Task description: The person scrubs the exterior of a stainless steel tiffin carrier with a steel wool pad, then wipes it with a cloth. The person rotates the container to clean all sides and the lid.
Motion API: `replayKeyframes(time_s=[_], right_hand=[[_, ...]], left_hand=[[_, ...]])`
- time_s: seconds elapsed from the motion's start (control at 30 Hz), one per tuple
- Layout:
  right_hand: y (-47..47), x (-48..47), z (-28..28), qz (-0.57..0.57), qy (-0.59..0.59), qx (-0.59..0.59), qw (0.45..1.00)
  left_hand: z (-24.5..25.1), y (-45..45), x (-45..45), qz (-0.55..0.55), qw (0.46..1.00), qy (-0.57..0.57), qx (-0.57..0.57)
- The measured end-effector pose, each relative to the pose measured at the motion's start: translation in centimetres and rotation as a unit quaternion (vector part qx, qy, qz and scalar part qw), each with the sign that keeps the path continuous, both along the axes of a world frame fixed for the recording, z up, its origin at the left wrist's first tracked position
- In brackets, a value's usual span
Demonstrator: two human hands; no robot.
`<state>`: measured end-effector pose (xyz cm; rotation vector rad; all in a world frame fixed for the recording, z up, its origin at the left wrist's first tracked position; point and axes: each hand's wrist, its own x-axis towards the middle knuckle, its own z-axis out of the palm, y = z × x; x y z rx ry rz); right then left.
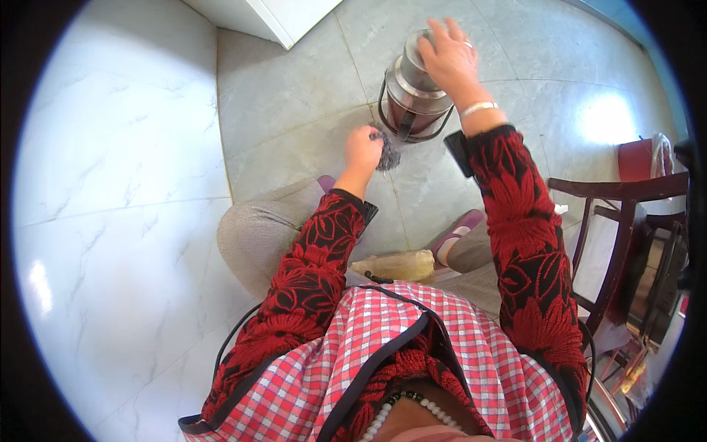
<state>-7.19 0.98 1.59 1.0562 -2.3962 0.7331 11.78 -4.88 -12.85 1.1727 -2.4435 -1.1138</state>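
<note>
A steel-wool-like grey scrubbing pad [388, 152] is gripped in my left hand [364, 150], just above the floor. Close to its right stands a metal insulated flask [420, 102] with a reddish-brown lower body. The flask's black carrying handle [442, 126] hangs down around its front. Over the flask's cylindrical metal top [415, 66] lies my right hand [452, 62], fingers spread and slightly blurred. That hand covers part of the top, so whether it grips the metal cannot be seen.
Grey floor tiles [293, 138] lie under the flask. A white cabinet corner [281, 27] juts in at the top left, and a pale marbled tile surface [121, 166] fills the left side. To my right are a dark wooden chair [618, 190] and a red container [635, 160].
</note>
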Motion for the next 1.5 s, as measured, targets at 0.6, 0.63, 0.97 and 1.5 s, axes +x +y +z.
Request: replayKeyframes(time_s=[0.6,0.63,0.97,1.5], right_hand=[[14.7,7.2,-15.9,-0.079,-0.702,-0.308,0.637],[14.6,7.2,-15.3,-0.079,-0.689,-0.328,0.642],[14.6,6.6,-13.7,-0.170,-0.372,-0.067,0.910],[14.6,3.9,-16.6,-0.223,-0.555,-0.386,0.702]], left_hand=[[-4.7,3.0,-4.3,-0.099,0.978,0.091,0.158],[-4.9,2.9,-4.9,-0.122,0.975,0.094,0.158],[-3.9,11.0,-7.8,-0.212,0.874,0.156,0.409],[-4.5,11.4,-7.4,-0.171,0.815,0.204,0.515]])
